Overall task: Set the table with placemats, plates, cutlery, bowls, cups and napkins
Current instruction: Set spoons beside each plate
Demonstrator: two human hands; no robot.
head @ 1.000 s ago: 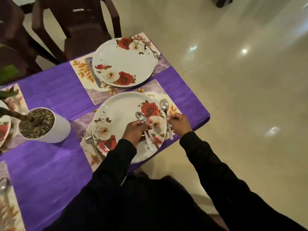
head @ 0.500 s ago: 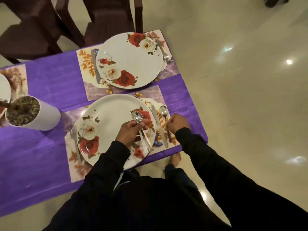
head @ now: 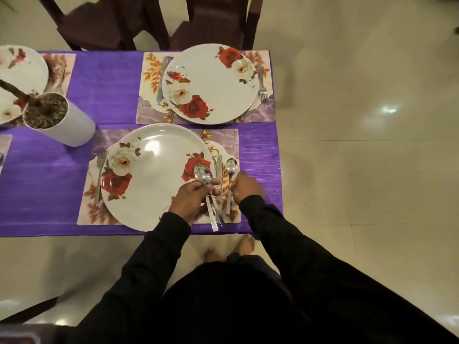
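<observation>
A white rose-patterned plate (head: 154, 175) lies on the near floral placemat (head: 231, 142), a fork (head: 99, 175) to its left. My left hand (head: 191, 199) grips a bundle of cutlery (head: 206, 184), spoon bowls up, over the plate's right edge. On the mat right of the plate lie a knife (head: 218, 170) and a spoon (head: 230, 180). My right hand (head: 246, 188) pinches that spoon's handle. The far placemat (head: 149, 70) carries a second plate (head: 211, 83) with a knife (head: 161, 80) and a fork (head: 262, 83).
A purple cloth (head: 111, 78) covers the table, whose right edge (head: 279, 170) is close to my right hand. A white plant pot (head: 59, 120) stands left of the near plate. Another plate (head: 19, 70) sits far left. Dark chairs (head: 154, 21) stand beyond the table.
The view has swung so the table now lies square below me. The spoon in my right hand has come down onto the mat beside the knife. My left hand still holds the cutlery bundle.
</observation>
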